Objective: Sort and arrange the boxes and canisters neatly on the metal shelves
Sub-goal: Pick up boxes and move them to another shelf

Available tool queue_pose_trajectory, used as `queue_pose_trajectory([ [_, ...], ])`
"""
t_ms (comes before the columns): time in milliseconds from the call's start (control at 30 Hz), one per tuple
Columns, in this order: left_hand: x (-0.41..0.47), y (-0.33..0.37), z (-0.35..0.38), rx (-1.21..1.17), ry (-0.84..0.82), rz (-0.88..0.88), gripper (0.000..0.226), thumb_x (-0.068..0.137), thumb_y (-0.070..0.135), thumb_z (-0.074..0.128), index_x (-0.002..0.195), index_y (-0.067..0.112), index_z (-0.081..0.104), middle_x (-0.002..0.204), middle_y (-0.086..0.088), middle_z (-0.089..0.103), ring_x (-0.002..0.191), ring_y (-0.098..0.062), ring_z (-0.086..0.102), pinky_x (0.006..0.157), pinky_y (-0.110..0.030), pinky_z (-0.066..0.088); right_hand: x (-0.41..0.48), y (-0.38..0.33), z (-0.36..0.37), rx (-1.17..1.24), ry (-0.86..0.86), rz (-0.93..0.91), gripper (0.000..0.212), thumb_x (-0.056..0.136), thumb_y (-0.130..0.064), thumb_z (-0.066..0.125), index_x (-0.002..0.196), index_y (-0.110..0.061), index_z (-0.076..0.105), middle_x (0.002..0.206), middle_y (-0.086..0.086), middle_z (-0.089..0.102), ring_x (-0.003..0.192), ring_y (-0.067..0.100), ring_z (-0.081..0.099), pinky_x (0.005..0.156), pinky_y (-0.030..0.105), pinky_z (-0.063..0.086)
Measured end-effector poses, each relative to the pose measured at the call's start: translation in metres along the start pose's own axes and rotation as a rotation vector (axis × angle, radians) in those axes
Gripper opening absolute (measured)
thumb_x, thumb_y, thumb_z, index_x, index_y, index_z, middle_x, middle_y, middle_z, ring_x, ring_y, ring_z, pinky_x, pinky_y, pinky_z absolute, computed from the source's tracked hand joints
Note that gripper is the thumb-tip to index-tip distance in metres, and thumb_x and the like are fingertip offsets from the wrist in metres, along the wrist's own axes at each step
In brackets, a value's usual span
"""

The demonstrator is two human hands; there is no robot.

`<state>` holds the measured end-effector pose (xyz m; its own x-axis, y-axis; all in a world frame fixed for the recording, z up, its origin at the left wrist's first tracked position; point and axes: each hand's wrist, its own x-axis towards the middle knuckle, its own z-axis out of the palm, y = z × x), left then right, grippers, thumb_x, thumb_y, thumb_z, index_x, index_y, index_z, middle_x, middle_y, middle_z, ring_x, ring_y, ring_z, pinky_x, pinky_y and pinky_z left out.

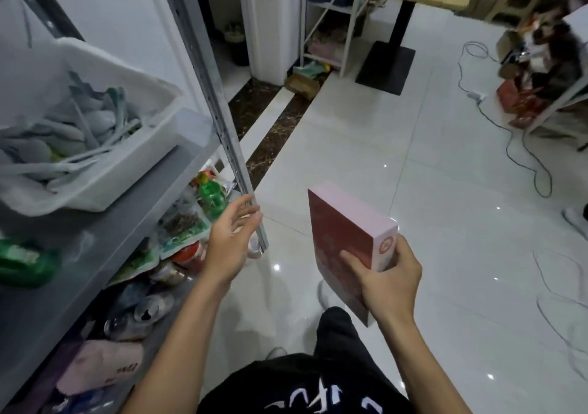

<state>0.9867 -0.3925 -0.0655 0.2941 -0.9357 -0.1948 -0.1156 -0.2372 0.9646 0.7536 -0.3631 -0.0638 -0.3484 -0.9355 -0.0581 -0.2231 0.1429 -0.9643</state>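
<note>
My right hand (389, 281) grips the lower end of a flat pink and red box (343, 232), held upright over the white tiled floor to the right of the shelves. My left hand (230, 238) is open with fingers stretched out, just in front of the grey metal shelf upright (234, 146), holding nothing. The metal shelf unit (105, 241) fills the left side. Its lower level holds a green bottle (211, 195), food packets (181, 225), several metal cans (149, 310) and a pink package (101, 366).
A white plastic bin (105, 120) of pale utensils sits on the upper shelf, with a green packet (25, 260) at its front left. Cables (521, 155) trail over the floor at right. A table with a black pedestal base (386, 66) stands behind.
</note>
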Motion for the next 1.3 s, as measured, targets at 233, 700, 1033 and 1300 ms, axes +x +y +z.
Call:
queue_pose_trajectory([
  [233,0.054,0.022,0.040,-0.016,0.238,-0.048,0.034,0.094,0.022,0.060,0.127,0.030,0.059,0.116,0.008,0.066,0.108,-0.003,0.060,0.098,-0.032,0.048,0.139,-0.019,0.036,-0.027,-0.259,-0.097,0.043,0.064,-0.012,0.091,0.096,-0.019,0.062,0.086,-0.006,0.067,0.080,0.010,0.064,0.062,0.012,0.048],
  [700,0.040,0.025,0.025,-0.168,0.773,-0.068,0.030,0.096,0.011,0.057,0.123,0.023,0.059,0.113,0.001,0.066,0.093,-0.007,0.065,0.064,-0.016,0.054,0.230,-0.073,0.112,0.051,-0.557,-0.289,0.046,0.067,-0.015,0.090,0.100,-0.025,0.061,0.095,-0.014,0.066,0.088,0.002,0.062,0.066,0.012,0.051],
  [1033,0.027,0.063,-0.011,-0.113,0.720,0.085,0.042,0.093,0.020,0.062,0.129,0.038,0.052,0.113,0.006,0.068,0.109,-0.008,0.063,0.094,-0.029,0.049,0.205,-0.119,0.109,0.207,-0.811,-0.343,0.058,0.063,-0.020,0.091,0.109,-0.027,0.056,0.103,-0.009,0.068,0.097,0.009,0.066,0.071,0.026,0.059],
  [1300,0.032,0.155,-0.037,-0.065,0.488,0.364,0.086,0.064,0.062,0.077,0.138,0.063,0.032,0.133,0.018,0.057,0.124,-0.007,0.055,0.100,-0.037,0.048,0.185,-0.214,0.123,0.467,-1.027,-0.492,0.049,0.060,-0.021,0.088,0.104,-0.020,0.066,0.100,-0.003,0.073,0.093,0.014,0.071,0.072,0.022,0.056],
])
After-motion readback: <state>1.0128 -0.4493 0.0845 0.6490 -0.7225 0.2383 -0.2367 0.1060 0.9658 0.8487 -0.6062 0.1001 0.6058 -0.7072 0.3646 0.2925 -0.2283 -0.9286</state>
